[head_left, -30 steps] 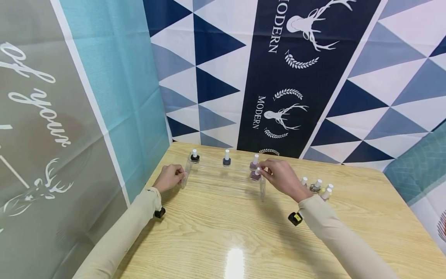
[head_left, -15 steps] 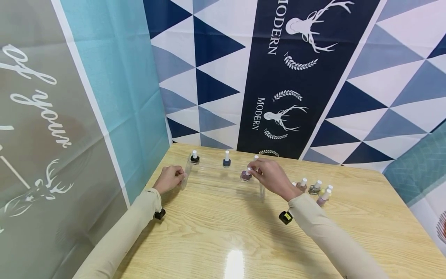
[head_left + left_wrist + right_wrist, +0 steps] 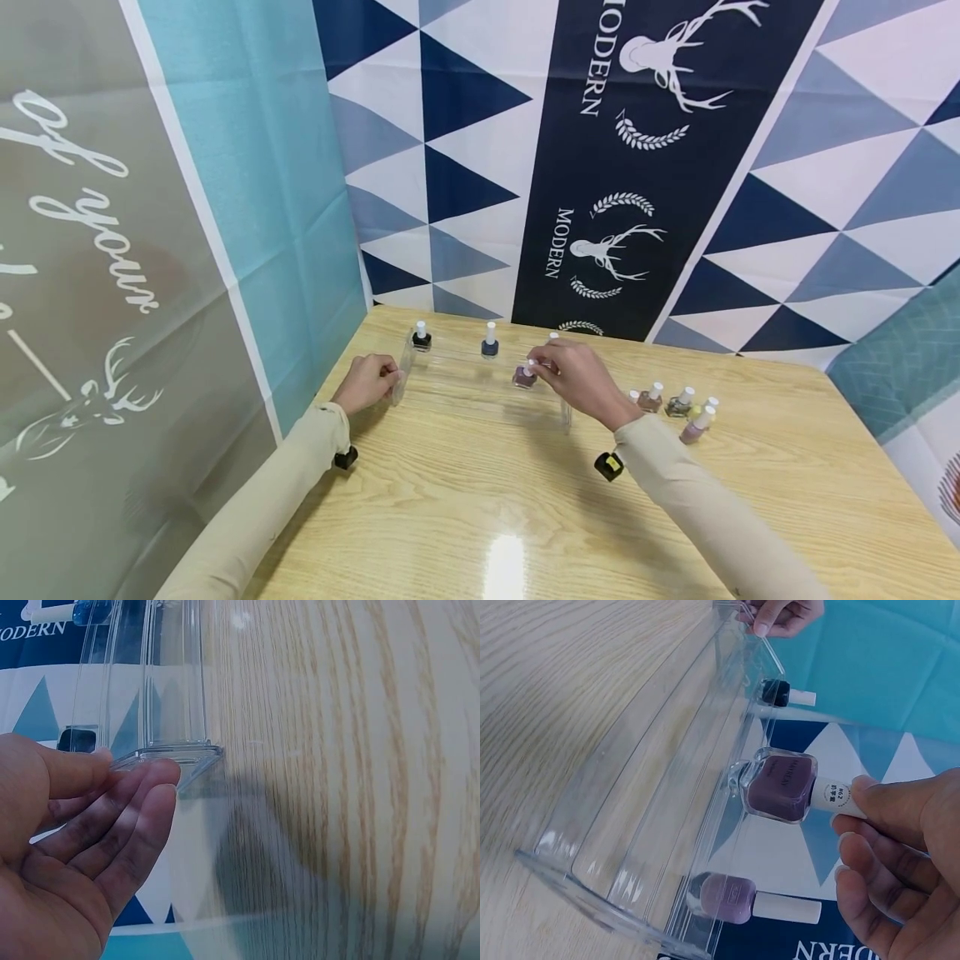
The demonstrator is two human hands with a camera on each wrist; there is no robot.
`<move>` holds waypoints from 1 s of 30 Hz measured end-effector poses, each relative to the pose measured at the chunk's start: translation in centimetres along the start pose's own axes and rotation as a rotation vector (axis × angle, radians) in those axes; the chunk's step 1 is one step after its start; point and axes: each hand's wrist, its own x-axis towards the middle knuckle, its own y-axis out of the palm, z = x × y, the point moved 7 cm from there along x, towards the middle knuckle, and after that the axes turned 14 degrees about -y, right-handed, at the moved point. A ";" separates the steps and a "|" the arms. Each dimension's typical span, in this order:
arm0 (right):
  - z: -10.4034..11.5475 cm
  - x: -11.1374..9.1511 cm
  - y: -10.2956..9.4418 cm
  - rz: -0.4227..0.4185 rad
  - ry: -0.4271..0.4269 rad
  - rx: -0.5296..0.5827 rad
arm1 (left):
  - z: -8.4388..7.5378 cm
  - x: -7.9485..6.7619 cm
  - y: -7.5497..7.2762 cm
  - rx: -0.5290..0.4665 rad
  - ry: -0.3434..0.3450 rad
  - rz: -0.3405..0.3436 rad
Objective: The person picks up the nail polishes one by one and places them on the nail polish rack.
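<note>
My left hand (image 3: 367,383) pinches the left end panel of a clear acrylic rack (image 3: 176,682), thumb on its edge in the left wrist view. My right hand (image 3: 581,377) pinches the white cap of a mauve nail polish bottle (image 3: 784,785), holding it over the rack's tiers, right of centre. Along the rack's back tier stand a black nail polish bottle (image 3: 422,340) at the left and a dark blue one (image 3: 490,346) near the middle. A lilac nail polish bottle (image 3: 727,898) stands at the right end, mostly hidden behind my right hand in the head view.
Several white-capped nail polish bottles (image 3: 681,403) stand grouped on the wooden table (image 3: 450,500) to the right of the rack. Patterned cloth (image 3: 472,167) hangs behind the table, and a grey and teal cloth (image 3: 247,208) hangs at the left.
My right hand has moved left from the rack's right end, carrying the mauve nail polish bottle. The left hand stays on the end panel.
</note>
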 end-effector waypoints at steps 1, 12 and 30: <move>0.1 0.1 0.1 0.002 0.002 0.003 | 0.0 0.0 0.0 0.000 -0.002 0.000; 0.5 1.1 0.5 0.007 0.003 0.001 | 0.0 0.3 0.1 0.005 -0.004 0.003; 1.3 2.6 1.8 0.014 -0.010 -0.007 | 0.0 0.0 0.2 0.018 -0.008 0.002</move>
